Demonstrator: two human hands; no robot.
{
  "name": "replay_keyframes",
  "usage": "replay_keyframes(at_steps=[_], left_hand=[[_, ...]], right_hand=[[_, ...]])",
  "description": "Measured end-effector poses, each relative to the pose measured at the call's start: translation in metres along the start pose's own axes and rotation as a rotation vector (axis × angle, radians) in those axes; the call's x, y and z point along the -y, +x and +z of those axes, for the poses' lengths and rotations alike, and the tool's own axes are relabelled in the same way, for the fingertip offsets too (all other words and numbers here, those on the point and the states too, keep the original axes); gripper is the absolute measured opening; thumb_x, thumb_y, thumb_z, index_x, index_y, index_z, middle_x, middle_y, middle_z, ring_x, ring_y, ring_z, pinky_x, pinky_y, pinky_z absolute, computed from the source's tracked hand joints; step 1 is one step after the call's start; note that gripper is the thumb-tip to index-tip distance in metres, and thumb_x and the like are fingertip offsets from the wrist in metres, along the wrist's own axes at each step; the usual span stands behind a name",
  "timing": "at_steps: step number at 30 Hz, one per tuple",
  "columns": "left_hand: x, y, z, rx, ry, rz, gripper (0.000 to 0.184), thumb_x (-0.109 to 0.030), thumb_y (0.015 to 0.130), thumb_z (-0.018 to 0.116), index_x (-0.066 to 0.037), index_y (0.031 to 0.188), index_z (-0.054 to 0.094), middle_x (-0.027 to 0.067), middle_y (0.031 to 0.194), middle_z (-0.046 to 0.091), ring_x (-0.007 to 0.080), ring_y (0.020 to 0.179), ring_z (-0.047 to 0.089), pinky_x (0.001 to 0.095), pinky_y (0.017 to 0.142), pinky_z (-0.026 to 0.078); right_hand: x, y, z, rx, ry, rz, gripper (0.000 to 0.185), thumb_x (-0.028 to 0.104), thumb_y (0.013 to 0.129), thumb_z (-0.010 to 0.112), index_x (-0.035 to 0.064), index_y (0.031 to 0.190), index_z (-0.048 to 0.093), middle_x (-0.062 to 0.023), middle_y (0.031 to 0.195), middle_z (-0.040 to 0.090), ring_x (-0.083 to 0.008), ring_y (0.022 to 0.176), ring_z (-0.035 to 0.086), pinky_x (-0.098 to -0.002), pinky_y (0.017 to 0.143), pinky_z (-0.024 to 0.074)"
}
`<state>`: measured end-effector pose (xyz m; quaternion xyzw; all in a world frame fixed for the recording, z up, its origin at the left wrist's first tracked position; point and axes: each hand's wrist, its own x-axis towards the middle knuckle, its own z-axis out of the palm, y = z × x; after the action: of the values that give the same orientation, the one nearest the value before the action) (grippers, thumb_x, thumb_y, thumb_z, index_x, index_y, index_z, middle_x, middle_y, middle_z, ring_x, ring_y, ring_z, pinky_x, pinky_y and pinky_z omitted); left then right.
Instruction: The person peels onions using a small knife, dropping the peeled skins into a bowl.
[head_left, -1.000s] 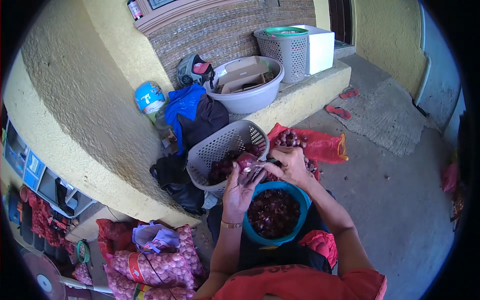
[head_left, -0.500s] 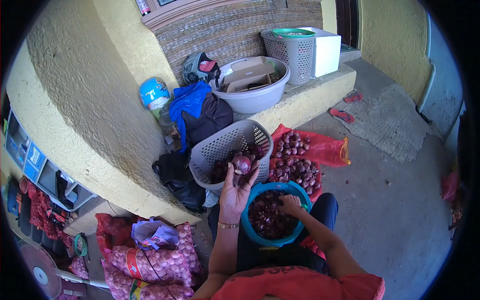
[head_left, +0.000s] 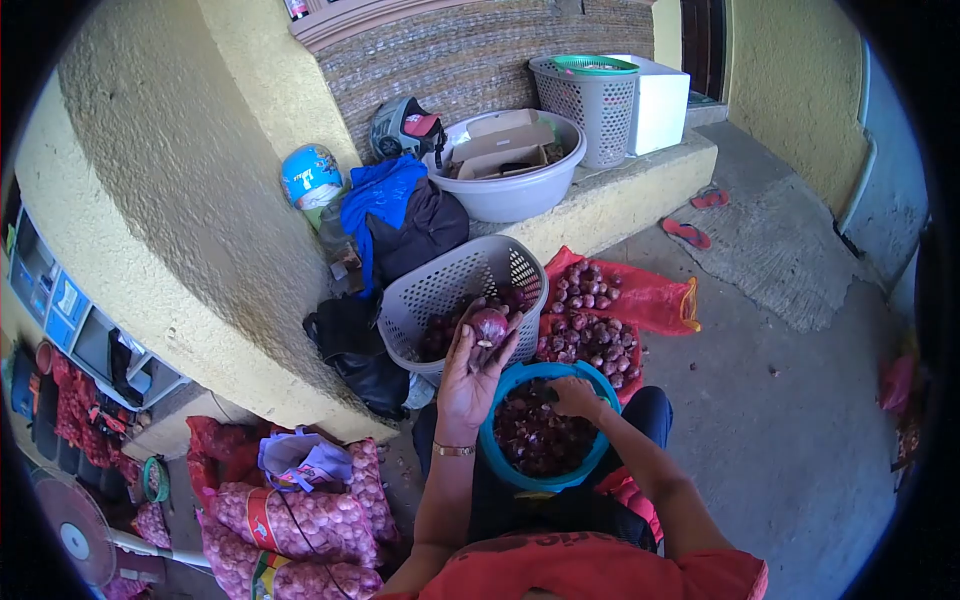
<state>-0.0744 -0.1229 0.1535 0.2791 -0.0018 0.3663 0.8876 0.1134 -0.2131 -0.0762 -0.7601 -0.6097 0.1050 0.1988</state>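
A red onion point(head_left: 489, 326) rests in my left hand point(head_left: 470, 385), whose fingers curl up around it in front of the grey laundry basket point(head_left: 410, 305). More red onions point(head_left: 440, 335) lie inside that basket. My right hand point(head_left: 575, 398) is closed over the turquoise basin point(head_left: 492, 450) between my legs. A small dark piece shows at its fingertips, but I cannot make out what it is. Onion skins and dark red onion pieces point(head_left: 540, 435) fill the basin.
A red net sack point(head_left: 650, 300) lies open with loose onions point(head_left: 600, 350) beyond the basin. Full net sacks point(head_left: 310, 520) and a purple bag point(head_left: 305, 460) are at lower left. A white tub point(head_left: 510, 195) and a tall basket point(head_left: 590, 110) stand on the ledge.
My right hand has shifted slightly up and left over the basin and turned. A green bit beside it no longer shows. The onion in my left hand has turned and risen a little.
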Motion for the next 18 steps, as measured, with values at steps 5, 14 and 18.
replay_keyframes(at_steps=[5,14,18], left_hand=[[-0.001,-0.001,-0.002,0.000,-0.028,-0.001,0.043,-0.024,0.101,0.042,0.001,0.137,0.038,0.0246,0.140,0.040,0.0420,0.135,0.032,0.0487,0.113,0.031],[0.009,-0.001,0.002,-0.045,0.135,0.091,0.041,-0.022,0.101,0.044,-0.004,0.137,0.039,0.0182,0.136,0.047,0.0300,0.128,0.045,0.0420,0.108,0.040],[0.010,-0.004,0.001,-0.031,0.180,0.069,0.039,-0.019,0.100,0.046,-0.006,0.137,0.041,0.0136,0.132,0.050,0.0228,0.120,0.052,0.0357,0.100,0.046]], right_hand=[[0.036,0.001,-0.047,-0.009,0.224,0.197,0.057,0.046,0.083,0.065,0.0007,0.117,0.056,-0.0243,0.095,0.064,-0.0392,0.094,0.062,-0.0474,0.081,0.0487],[0.128,0.004,-0.199,-0.459,0.417,-0.162,0.027,0.023,0.096,0.053,-0.0038,0.097,0.051,-0.0222,0.078,0.061,-0.0418,0.072,0.062,-0.0460,0.061,0.0482],[0.151,0.001,-0.223,-0.504,0.102,-0.283,0.041,0.041,0.085,0.065,0.0023,0.089,0.051,-0.0159,0.076,0.060,-0.0370,0.073,0.062,-0.0455,0.060,0.0487]])
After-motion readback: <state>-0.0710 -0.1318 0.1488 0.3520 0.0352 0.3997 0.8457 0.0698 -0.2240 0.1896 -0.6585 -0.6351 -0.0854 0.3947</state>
